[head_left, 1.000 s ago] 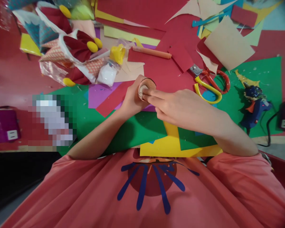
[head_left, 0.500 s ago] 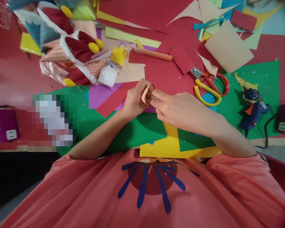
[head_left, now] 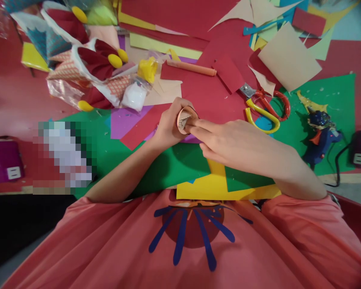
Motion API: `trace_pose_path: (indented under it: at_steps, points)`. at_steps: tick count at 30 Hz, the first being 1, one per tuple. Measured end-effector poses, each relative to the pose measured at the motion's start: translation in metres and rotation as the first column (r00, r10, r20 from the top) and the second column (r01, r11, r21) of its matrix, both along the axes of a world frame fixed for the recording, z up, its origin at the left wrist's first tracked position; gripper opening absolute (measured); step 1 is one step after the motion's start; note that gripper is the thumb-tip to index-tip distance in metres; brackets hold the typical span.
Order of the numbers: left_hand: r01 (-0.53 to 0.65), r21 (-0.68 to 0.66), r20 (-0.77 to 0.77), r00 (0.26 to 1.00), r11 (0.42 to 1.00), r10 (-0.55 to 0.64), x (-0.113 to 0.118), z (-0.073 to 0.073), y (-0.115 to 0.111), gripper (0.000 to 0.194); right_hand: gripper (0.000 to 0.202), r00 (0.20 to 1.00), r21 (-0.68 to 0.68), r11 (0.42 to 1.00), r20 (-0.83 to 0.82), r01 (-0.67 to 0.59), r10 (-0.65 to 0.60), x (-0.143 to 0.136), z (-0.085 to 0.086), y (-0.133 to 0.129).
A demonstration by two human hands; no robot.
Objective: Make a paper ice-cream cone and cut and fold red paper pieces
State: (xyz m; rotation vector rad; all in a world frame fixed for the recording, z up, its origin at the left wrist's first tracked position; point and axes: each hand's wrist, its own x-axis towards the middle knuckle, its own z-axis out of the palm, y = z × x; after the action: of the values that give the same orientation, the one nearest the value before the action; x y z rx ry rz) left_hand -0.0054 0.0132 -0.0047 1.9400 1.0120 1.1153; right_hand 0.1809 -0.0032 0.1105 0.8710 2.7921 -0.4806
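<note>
My left hand (head_left: pixel 168 125) is wrapped around a small rolled paper cone (head_left: pixel 179 125), its round opening facing up toward me. Inside the opening sits a crinkled pale piece (head_left: pixel 185 119), perhaps crumpled paper. Fingers of my right hand (head_left: pixel 225 138) are held together and reach into the opening from the right; their tips are partly hidden there, so what they grip, if anything, does not show. Beyond my hands lies an orange stick-like pen or tube (head_left: pixel 192 68). Scissors (head_left: pixel 263 100) with red and yellow handles rest to the right.
A blue glue gun (head_left: pixel 320 146) with a cord lies at the right on green sheet (head_left: pixel 343 96). At the upper left are several fabric cones with yellow ovals (head_left: pixel 114 61) and a white bagged lump (head_left: pixel 134 95). Coloured paper scraps (head_left: pixel 290 58) cover the back.
The cone has tipped so that its opening faces me more and the crinkled piece inside shows. My right hand has shifted slightly, its fingers still at the opening.
</note>
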Motion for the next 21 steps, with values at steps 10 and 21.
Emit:
trace_pose_path:
  at_steps: [10,21]
  points:
    - [-0.017,-0.128,-0.019,1.0,0.992,0.015,-0.003,-0.004,-0.002,0.025,0.044,0.989,0.047,0.988,-0.005,0.148,-0.148,-0.011,0.008,0.001]
    - [0.023,-0.07,-0.01,1.0,0.997,-0.023,-0.001,-0.007,0.0,0.023,0.043,0.996,0.081,0.993,0.003,0.089,-0.089,-0.015,-0.013,0.0]
